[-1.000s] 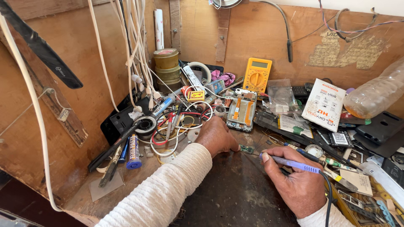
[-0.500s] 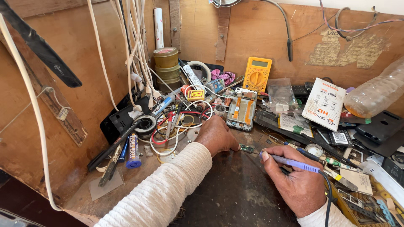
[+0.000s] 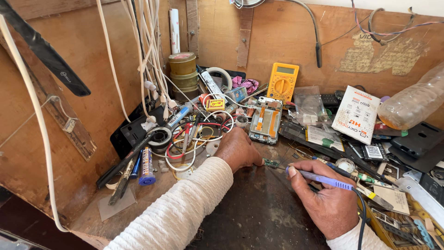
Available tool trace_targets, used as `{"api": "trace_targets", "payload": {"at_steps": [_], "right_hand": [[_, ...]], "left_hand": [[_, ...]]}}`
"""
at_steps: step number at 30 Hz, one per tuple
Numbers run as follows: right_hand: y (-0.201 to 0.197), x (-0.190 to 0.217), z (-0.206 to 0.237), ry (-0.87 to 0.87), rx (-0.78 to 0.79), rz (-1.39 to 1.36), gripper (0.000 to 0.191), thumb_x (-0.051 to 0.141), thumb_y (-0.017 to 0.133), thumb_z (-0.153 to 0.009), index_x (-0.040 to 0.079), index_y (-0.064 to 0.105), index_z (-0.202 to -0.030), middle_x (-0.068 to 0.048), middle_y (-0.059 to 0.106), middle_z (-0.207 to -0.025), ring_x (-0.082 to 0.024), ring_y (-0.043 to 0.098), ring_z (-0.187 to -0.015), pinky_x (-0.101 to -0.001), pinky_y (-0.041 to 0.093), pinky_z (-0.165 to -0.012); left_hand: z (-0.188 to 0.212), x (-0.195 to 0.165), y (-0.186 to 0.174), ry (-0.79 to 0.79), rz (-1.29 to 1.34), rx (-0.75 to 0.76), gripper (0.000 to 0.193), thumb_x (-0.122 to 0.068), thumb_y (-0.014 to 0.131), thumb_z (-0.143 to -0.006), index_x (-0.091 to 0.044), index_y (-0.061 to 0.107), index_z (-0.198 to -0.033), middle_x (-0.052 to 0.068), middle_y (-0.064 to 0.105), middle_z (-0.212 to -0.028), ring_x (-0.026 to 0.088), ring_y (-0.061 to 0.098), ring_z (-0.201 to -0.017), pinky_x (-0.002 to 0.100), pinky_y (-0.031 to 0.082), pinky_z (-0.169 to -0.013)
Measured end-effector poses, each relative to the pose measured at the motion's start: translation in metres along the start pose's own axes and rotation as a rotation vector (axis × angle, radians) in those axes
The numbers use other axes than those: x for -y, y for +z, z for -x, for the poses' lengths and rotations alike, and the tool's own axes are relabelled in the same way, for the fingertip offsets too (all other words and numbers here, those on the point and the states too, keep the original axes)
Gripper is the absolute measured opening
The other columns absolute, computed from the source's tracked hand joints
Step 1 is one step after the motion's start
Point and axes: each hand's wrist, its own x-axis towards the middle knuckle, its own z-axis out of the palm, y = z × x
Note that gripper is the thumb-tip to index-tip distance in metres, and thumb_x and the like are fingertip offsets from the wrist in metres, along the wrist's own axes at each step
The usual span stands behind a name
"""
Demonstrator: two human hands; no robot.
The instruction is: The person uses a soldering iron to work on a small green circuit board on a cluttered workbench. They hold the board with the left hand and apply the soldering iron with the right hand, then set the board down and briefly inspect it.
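Hands at a cluttered tabletop [image 3: 259,217]: the right hand [image 3: 323,199], nearest, closes its fingers around a blue soldering iron [image 3: 323,178] whose tip meets a small green circuit board [image 3: 271,163]. The left hand [image 3: 238,148] curls over that board's edge, pinning it down. Just beyond lie an opened phone [image 3: 264,120] and tangled wires [image 3: 194,134]; farther back, a yellow multimeter [image 3: 282,82] against the wooden wall.
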Motion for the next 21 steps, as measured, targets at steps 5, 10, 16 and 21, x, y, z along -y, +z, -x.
{"api": "trace_targets", "payload": {"at_steps": [5,10,16,21], "right_hand": [[0.0004,-0.0005,0.0001,-0.008,-0.001,0.001,0.02,0.02,0.075,-0.085,0.004,0.078,-0.096,-0.005,0.081,-0.082,-0.012,0.075,-0.075,-0.0266,0.058,-0.07],[0.0002,0.0,0.0005,-0.015,-0.02,0.002,0.019,0.02,0.076,-0.086,0.004,0.078,-0.096,-0.005,0.08,-0.083,-0.011,0.075,-0.075,-0.0267,0.057,-0.07],[-0.0001,0.0003,-0.0003,-0.012,0.0,0.021,0.02,0.02,0.076,-0.084,0.004,0.078,-0.095,-0.005,0.081,-0.081,-0.011,0.075,-0.073,-0.0264,0.057,-0.07],[-0.0001,0.0011,0.0005,-0.006,-0.003,-0.015,0.019,0.02,0.076,-0.085,0.004,0.078,-0.096,-0.005,0.081,-0.082,-0.012,0.075,-0.075,-0.0267,0.057,-0.07]], "left_hand": [[-0.0009,0.0017,0.001,0.014,0.008,-0.002,0.046,-0.019,0.097,-0.049,-0.001,0.075,-0.085,0.015,0.078,-0.088,0.024,0.076,-0.085,0.034,0.06,-0.081],[-0.0009,0.003,0.0007,0.041,0.0,-0.003,0.044,-0.02,0.096,-0.049,0.0,0.075,-0.082,0.015,0.078,-0.087,0.025,0.076,-0.084,0.034,0.06,-0.08],[-0.0012,0.0022,0.0015,0.035,0.008,-0.028,0.045,-0.02,0.096,-0.048,-0.002,0.074,-0.083,0.015,0.077,-0.088,0.025,0.075,-0.085,0.035,0.059,-0.081],[-0.0011,0.0039,0.0017,0.05,-0.012,-0.015,0.041,-0.021,0.095,-0.049,0.0,0.076,-0.08,0.016,0.078,-0.088,0.026,0.076,-0.086,0.035,0.06,-0.082]]}}
